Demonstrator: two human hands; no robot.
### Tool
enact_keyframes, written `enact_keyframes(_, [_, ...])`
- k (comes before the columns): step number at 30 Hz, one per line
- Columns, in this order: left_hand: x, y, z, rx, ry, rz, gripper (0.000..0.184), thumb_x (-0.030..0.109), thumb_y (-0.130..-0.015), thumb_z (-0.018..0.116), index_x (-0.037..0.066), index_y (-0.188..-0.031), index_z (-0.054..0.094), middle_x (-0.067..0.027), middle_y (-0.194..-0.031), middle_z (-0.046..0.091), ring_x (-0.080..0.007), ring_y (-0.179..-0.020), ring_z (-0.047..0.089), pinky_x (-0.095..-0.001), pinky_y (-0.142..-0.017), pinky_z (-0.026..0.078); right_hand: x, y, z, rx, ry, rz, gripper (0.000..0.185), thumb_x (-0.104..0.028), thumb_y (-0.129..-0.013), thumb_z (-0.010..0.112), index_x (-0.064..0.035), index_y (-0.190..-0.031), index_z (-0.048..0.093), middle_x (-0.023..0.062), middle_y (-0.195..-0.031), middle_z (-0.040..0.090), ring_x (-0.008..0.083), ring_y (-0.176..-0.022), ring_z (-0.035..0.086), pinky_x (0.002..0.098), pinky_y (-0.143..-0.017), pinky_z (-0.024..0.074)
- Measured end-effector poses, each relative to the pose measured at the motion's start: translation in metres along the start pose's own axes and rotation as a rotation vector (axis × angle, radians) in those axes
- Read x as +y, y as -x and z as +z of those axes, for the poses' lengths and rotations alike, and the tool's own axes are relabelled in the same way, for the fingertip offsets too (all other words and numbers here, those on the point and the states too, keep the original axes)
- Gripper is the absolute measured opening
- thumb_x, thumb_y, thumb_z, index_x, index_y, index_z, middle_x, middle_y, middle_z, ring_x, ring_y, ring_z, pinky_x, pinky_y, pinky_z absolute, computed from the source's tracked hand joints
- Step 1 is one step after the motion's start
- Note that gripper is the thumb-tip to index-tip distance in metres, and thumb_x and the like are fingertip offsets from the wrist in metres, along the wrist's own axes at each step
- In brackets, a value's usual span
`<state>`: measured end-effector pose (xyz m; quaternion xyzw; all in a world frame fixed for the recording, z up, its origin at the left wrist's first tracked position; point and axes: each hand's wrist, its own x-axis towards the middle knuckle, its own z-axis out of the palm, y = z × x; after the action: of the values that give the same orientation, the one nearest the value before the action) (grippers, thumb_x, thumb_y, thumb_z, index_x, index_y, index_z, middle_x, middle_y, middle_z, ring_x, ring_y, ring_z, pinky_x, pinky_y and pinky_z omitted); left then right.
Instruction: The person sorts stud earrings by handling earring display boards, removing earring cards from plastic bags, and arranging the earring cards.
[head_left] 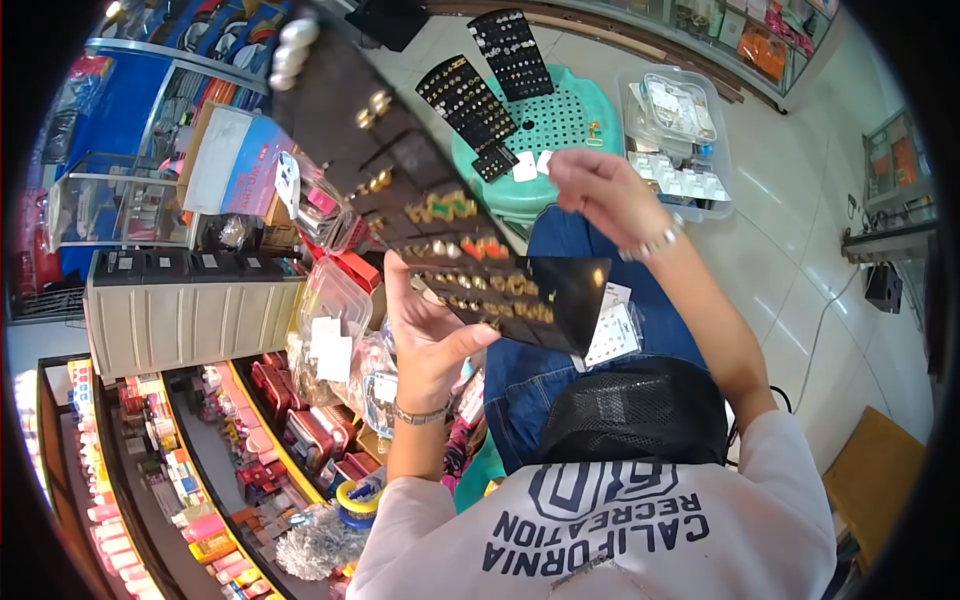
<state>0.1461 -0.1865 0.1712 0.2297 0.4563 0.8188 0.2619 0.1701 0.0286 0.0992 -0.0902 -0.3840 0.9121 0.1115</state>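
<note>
Your left hand [430, 335] gripped the flat black earring-lined board [400, 165] above your lap [525, 385], apparently steadying it; the next move called for an even hold. Whether your right hand [605, 195], near the green plastic stool [582, 100], gripped anything, I couldn't tell.

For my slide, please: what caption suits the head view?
Left hand holding a board of earrings, right hand near a green stool.

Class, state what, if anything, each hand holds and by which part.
The left hand holds a black earring display board by its long edge nearest the wearer. Whether the right hand holds anything cannot be told.
</note>
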Motion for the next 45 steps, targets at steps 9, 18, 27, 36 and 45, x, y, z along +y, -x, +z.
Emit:
enact_keyframes(9, [-0.015, -0.013, -0.009, -0.656, 0.279, 0.182, 0.016, 0.020, -0.093, 0.041, 0.016, -0.107, 0.035, -0.0166, -0.108, 0.059, -0.0229, -0.079, 0.060, -0.0407, -0.097, 0.025, -0.079, 0.077, 0.068, -0.564, 0.427, 0.076, 0.003, -0.002, -0.078, 0.061, -0.0011, -0.081, 0.062, 0.0034, -0.072, 0.059, 0.0103, -0.059, 0.048, 0.0195, -0.058, 0.0400])
enact_keyframes(18, [0.032, -0.006, -0.005, -0.816, -0.083, -0.072, 0.018, 0.034, -0.095, 0.030, 0.017, -0.100, 0.035, -0.0139, -0.088, 0.065, -0.0206, -0.070, 0.056, -0.0403, -0.091, 0.019, -0.093, 0.101, 0.089, -0.679, 0.964, -0.279, 0.007, -0.003, -0.074, 0.060, -0.0072, -0.079, 0.060, 0.0027, -0.076, 0.060, 0.0172, -0.066, 0.048, 0.0256, -0.063, 0.0393])
enact_keyframes(27, [0.024, 0.014, 0.012, -0.619, -0.178, 0.150, 0.009, 0.020, -0.093, 0.033, 0.014, -0.099, 0.037, -0.0130, -0.075, 0.065, -0.0198, -0.062, 0.054, -0.0403, -0.089, 0.021, -0.086, 0.116, 0.100, -0.563, 1.207, -0.344, 0.005, -0.007, -0.073, 0.061, -0.0091, -0.074, 0.056, 0.0010, -0.076, 0.060, 0.0196, -0.074, 0.045, 0.0289, -0.074, 0.0354])
enact_keyframes(36, [0.000, 0.011, 0.016, -0.539, -0.032, 0.418, 0.008, 0.014, -0.091, 0.033, 0.013, -0.098, 0.038, -0.0120, -0.066, 0.061, -0.0195, -0.056, 0.051, -0.0414, -0.089, 0.022, -0.081, 0.115, 0.098, -0.551, 1.226, -0.374, 0.005, -0.009, -0.074, 0.061, -0.0101, -0.073, 0.056, -0.0002, -0.075, 0.060, 0.0186, -0.076, 0.043, 0.0298, -0.076, 0.0324])
enact_keyframes(45, [-0.006, 0.011, 0.010, -0.538, 0.051, 0.448, 0.010, 0.014, -0.091, 0.036, 0.012, -0.100, 0.038, -0.0114, -0.064, 0.058, -0.0198, -0.056, 0.049, -0.0421, -0.087, 0.026, -0.079, 0.112, 0.100, -0.559, 1.167, -0.363, 0.006, -0.008, -0.073, 0.061, -0.0115, -0.074, 0.056, -0.0009, -0.076, 0.059, 0.0180, -0.074, 0.040, 0.0297, -0.075, 0.0313])
